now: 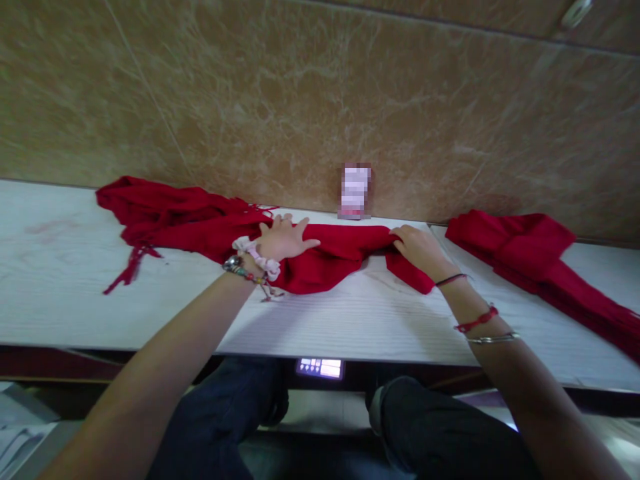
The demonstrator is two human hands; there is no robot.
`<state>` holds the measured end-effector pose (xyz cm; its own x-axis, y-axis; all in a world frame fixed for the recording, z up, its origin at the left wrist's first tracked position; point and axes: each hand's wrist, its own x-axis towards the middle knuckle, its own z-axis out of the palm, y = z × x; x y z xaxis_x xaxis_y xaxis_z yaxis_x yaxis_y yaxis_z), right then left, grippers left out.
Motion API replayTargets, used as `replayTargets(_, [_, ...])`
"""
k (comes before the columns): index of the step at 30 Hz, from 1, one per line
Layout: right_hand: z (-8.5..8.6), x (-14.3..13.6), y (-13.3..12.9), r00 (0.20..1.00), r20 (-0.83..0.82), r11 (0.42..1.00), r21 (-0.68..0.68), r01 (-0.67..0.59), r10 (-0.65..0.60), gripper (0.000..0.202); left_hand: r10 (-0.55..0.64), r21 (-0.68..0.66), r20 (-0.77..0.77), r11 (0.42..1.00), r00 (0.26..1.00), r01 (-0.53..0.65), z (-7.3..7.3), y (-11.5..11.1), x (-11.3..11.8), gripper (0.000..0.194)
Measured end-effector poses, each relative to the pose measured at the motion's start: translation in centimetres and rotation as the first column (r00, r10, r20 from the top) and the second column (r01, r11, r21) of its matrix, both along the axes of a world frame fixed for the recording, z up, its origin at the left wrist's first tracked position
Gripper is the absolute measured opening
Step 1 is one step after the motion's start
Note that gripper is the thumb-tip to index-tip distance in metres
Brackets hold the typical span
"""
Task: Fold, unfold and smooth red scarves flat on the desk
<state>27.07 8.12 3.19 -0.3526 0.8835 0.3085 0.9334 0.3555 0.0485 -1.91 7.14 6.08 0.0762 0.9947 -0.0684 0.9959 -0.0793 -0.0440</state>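
A red scarf (333, 257) with fringed ends lies stretched and partly bunched along the white wood-grain tabletop (175, 313). Spread flat on its middle is my left hand (284, 241), fingers apart, with a scrunchie and beaded bracelet at the wrist. Toward the scarf's right part, my right hand (420, 250) grips the edge of the cloth with curled fingers; a short end hangs toward me below it. Left of my left hand the cloth is crumpled, its fringe spilling onto the table.
Another folded red scarf (515, 247) lies at the right, its fringe running off the frame edge. A small blurred box (355, 192) stands against the brown marbled wall (280, 100). Below the table edge, a lit screen (320, 368) shows above my legs.
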Motion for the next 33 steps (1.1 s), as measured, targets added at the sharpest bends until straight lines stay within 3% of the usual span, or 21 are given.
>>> replayTargets(3, [-0.1, 0.5, 0.6, 0.981, -0.180, 0.994, 0.077, 0.083, -0.068, 0.027, -0.202, -0.154, 0.061, 0.966, 0.977, 0.209, -2.3, -0.1, 1.9, 0.081])
replayTargets(5, [-0.4, 1.3, 0.7, 0.957, -0.270, 0.982, 0.117, 0.146, -0.110, 0.026, -0.236, -0.235, 0.083, 0.940, 0.968, 0.249, -3.8, 0.4, 2.3, 0.083])
replayTargets(8, [-0.9, 2.3, 0.3, 0.954, -0.256, 0.981, 0.078, 0.179, -0.154, 0.020, -0.248, -0.277, 0.096, 0.924, 0.964, 0.265, -5.1, 1.6, 2.2, 0.085])
replayTargets(11, [-0.8, 2.7, -0.4, 0.954, -0.228, 0.973, 0.078, 0.219, -0.196, 0.012, -0.277, -0.309, 0.092, 0.905, 0.956, 0.292, -5.1, 2.8, 2.1, 0.093])
replayTargets(15, [0.2, 2.5, -0.2, 0.937, -0.312, 0.915, 0.311, 0.257, -0.157, 0.005, -0.350, -0.305, 0.085, 0.882, 0.933, 0.358, -5.0, 4.2, 2.0, 0.107])
replayTargets(17, [0.7, 2.1, 0.2, 0.930, -0.336, 0.892, 0.362, 0.271, -0.146, 0.006, -0.393, -0.284, 0.086, 0.871, 0.915, 0.401, -5.3, 4.7, 1.7, 0.112])
replayTargets(20, [1.0, 1.3, 0.8, 0.915, -0.349, 0.920, 0.252, 0.300, -0.203, 0.009, -0.428, -0.262, 0.097, 0.860, 0.898, 0.438, -5.6, 4.7, 1.1, 0.111])
replayTargets(25, [0.9, 0.5, 1.3, 0.906, -0.318, 0.958, -0.030, 0.285, -0.280, 0.003, -0.448, -0.240, 0.141, 0.850, 0.883, 0.470, -4.8, 3.1, -0.4, 0.092])
replayTargets(28, [1.2, 0.8, 1.9, 0.839, -0.475, 0.951, 0.017, 0.310, -0.265, 0.004, -0.444, -0.231, 0.149, 0.853, 0.884, 0.467, -4.5, 2.9, -0.5, 0.090])
replayTargets(31, [1.6, 1.1, 2.6, 0.751, -0.633, 0.938, 0.113, 0.328, -0.187, 0.012, -0.388, -0.270, 0.113, 0.874, 0.915, 0.404, -4.5, 3.4, 0.2, 0.105])
replayTargets(33, [1.7, 1.2, 2.9, 0.737, -0.652, 0.936, 0.121, 0.330, -0.176, 0.014, -0.352, -0.280, 0.103, 0.887, 0.931, 0.366, -4.6, 3.8, 0.4, 0.111])
